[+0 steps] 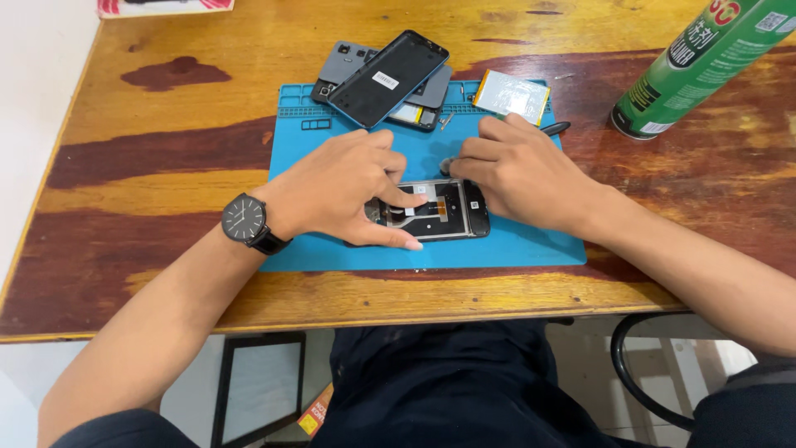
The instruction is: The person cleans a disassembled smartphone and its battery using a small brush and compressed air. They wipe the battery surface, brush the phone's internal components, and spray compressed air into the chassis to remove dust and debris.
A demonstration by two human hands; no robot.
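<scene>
From the head camera, looking down: an opened black smartphone with its back cover off point(435, 210) lies flat on a blue silicone repair mat point(531, 249), near the mat's front edge, its inner frame and boards showing. The mat sits on a worn wooden desk with dark red stains point(149, 149).

The left hand point(344, 187), a black wristwatch with a dark dial point(245, 220) on its wrist, rests over the phone's left end; the fingers are curled loosely, the index finger pressing down on the inner board and the thumb lying along the phone's near edge. It pins the phone rather than closing round it. The right hand point(518, 170) is half closed over the phone's right end, knuckles up, fingertips bent down at the top edge; whether they pinch a small part or tool I cannot tell.

At the mat's far edge lie a black phone back panel point(388, 79) stacked askew on a grey phone shell with camera holes point(344, 62), and a flat silver-white battery pack point(512, 94). A green spray can point(701, 62) lies tilted on the desk to the right.

My judgement is that work is under way inside the open phone, a part being seated or freed. The next move calls for steady downward hold and fine fingertip control.
</scene>
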